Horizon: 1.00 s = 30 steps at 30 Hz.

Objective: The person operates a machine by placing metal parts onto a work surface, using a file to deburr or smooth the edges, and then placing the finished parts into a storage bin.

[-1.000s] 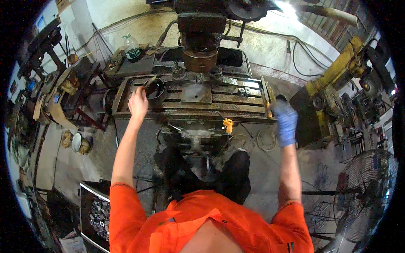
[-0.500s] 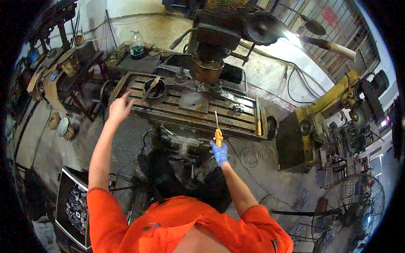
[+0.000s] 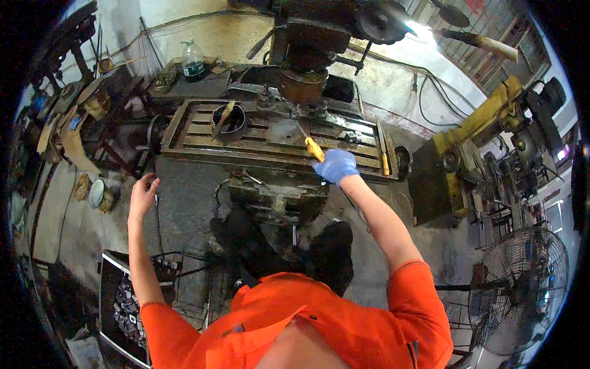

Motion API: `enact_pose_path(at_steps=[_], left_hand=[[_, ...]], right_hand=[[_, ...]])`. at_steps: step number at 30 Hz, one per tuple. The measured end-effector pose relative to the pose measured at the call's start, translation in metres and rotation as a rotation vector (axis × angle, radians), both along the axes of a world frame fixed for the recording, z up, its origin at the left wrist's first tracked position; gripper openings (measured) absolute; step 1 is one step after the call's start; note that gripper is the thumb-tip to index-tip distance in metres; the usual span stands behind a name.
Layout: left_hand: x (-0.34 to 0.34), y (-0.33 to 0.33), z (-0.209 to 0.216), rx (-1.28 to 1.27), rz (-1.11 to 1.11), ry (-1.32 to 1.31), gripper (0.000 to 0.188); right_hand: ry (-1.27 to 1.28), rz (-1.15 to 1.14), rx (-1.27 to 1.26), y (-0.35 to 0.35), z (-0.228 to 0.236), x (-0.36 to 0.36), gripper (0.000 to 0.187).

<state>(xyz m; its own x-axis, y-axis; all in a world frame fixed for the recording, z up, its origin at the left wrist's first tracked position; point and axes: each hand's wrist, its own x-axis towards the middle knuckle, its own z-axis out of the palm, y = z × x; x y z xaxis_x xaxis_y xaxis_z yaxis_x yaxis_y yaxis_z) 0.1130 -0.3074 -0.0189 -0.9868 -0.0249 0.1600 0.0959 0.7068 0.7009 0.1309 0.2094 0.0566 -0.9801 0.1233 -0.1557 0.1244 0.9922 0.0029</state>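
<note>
The right hand [image 3: 335, 166], in a pale blue glove, is clenched around the yellow plastic handle of a slim screwdriver-like tool with a thin metal shaft [image 3: 311, 145]. Only the upper part of that handle shows above the glove, bright yellow against the dark metal, and the shaft runs up and to the left from it, its tip over the middle of the rusty slotted machine table of a milling machine [image 3: 203, 132], just below the brown cylindrical spindle head [image 3: 301, 86]; whether the tip touches the table cannot be told. The bare left hand [image 3: 143, 195] hangs open and holds nothing, fingers loosely spread, well apart from the tool and below the table's left front corner, near a thin dark cable. One short dark metal ring [image 3: 228, 119] stands on the left part of the table. A second yellow-handled tool [image 3: 385, 161] lies at the table's right end, so two such tools are in view. One clear plastic bottle with a dark base [image 3: 193, 60] stands on the bench behind, and one round wire-caged pedestal fan [image 3: 519, 289] stands at the lower right.
</note>
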Motion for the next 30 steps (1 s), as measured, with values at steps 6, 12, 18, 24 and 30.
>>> enact_pose_path(at_steps=[6,12,18,24,30], left_hand=[[0.027,0.018,0.039,0.008,0.125,-0.166,0.038],[0.056,0.014,0.004,0.294,0.134,-0.123,0.034],[0.061,0.103,-0.041,0.723,-0.248,-0.259,0.043],[0.07,0.131,-0.034,1.187,-0.188,-0.458,0.033],[0.138,0.044,0.011,1.141,-0.045,-0.283,0.033]], right_hand=[[0.089,-0.079,-0.044,-0.006,0.0,-0.052,0.045],[0.035,0.034,-0.204,-0.006,-0.005,0.001,0.047],[-0.376,0.485,-0.55,-0.078,0.003,0.1,0.034],[-0.264,0.529,-0.558,-0.123,-0.016,0.11,0.036],[-0.461,0.82,-0.634,-0.143,0.023,0.116,0.033]])
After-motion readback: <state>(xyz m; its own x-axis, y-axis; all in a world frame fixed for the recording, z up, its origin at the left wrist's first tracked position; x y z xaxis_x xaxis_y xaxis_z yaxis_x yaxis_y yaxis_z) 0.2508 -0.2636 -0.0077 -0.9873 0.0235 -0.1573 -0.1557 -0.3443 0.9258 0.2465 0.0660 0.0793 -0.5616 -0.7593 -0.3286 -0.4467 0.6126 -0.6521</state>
